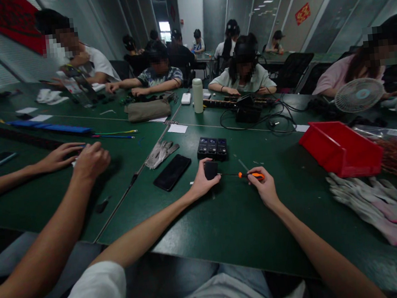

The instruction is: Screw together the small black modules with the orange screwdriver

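My left hand (203, 180) grips a small black box-shaped part (211, 170) between thumb and fingers, above the green table. In my right hand (264, 187) is a screwdriver (256, 176) with an orange and black handle. Its thin shaft points left, and the tip reaches the right side of the black part; whether it sits on a screw is too small to tell. Just behind my left hand stands a black block with three sections (212, 147). A black smartphone (172, 172) lies to the left of that hand.
Grey work gloves (161, 153) lie behind the phone, and more gloves (368, 203) lie at right beside a red bin (341, 149). A light green bottle (198, 95) stands farther back. A co-worker's hands (92, 160) work at left. Cables (281, 113) lie beyond.
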A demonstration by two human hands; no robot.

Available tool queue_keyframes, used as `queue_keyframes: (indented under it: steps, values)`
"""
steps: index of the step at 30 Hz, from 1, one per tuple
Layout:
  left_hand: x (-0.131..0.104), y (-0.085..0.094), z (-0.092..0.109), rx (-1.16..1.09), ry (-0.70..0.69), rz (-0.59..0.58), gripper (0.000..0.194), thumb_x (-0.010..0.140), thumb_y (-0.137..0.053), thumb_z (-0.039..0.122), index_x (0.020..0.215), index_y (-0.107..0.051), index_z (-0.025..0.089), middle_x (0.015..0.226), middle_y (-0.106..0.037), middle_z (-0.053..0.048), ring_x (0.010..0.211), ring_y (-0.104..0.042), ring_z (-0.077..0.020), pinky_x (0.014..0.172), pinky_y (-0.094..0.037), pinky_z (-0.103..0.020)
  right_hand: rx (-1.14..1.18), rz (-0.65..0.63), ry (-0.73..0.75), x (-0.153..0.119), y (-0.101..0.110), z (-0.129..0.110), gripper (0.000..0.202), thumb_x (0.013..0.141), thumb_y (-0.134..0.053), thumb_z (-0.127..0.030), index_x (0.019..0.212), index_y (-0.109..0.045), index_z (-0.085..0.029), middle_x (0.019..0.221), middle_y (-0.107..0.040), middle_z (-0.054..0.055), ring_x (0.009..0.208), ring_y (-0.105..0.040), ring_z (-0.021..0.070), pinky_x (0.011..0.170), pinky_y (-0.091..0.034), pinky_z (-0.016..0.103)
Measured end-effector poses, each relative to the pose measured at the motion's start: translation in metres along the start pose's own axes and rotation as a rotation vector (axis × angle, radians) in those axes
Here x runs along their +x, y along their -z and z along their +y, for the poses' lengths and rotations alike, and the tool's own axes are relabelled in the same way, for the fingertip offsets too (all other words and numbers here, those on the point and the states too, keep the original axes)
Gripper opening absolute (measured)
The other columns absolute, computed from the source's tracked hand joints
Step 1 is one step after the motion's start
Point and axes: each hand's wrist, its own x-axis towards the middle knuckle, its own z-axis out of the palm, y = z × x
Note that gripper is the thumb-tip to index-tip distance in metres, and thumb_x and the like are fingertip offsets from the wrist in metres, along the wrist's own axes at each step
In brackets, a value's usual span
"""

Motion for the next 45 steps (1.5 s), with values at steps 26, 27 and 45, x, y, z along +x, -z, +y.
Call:
queue_keyframes:
  steps: [26, 27, 45]
  values:
    - [-0.0014, -0.0007, 0.0043, 0.004, 0.023, 0.014, 0.063, 0.068, -0.069, 0.03, 0.122, -0.038, 0.021, 0.092, -0.049, -0.002, 0.075, -0.052, -0.0119, 0.076, -0.048, -0.031, 0.048, 0.033, -0.036, 0.0009, -0.0004, 0.0042, 0.024, 0.08, -0.06, -0.039, 0.095, -0.055, -0.022, 0.078, -0.054, 0.0, 0.061, -0.053, 0.013, 0.054, -0.046, 0.026]
    - [-0.0015, -0.0006, 0.0047, 0.0, 0.025, 0.013, 0.063, 0.068, -0.07, 0.03, 0.122, -0.038, 0.021, 0.092, -0.049, -0.002, 0.075, -0.052, -0.0119, 0.076, -0.048, -0.031, 0.057, 0.037, -0.029, 0.001, -0.0007, 0.0043, 0.025, 0.079, -0.061, -0.038, 0.097, -0.054, -0.022, 0.081, -0.055, 0.0, 0.062, -0.054, 0.0131, 0.055, -0.046, 0.027]
    - [-0.0009, -0.0013, 0.0012, 0.021, 0.005, 0.025, 0.063, 0.068, -0.07, 0.032, 0.122, -0.038, 0.022, 0.095, -0.05, -0.002, 0.076, -0.052, -0.012, 0.076, -0.049, -0.031, 0.024, 0.042, -0.03, 0.0007, -0.0012, 0.0054, 0.024, 0.079, -0.061, -0.039, 0.095, -0.055, -0.022, 0.075, -0.055, -0.001, 0.059, -0.052, 0.0122, 0.052, -0.044, 0.025]
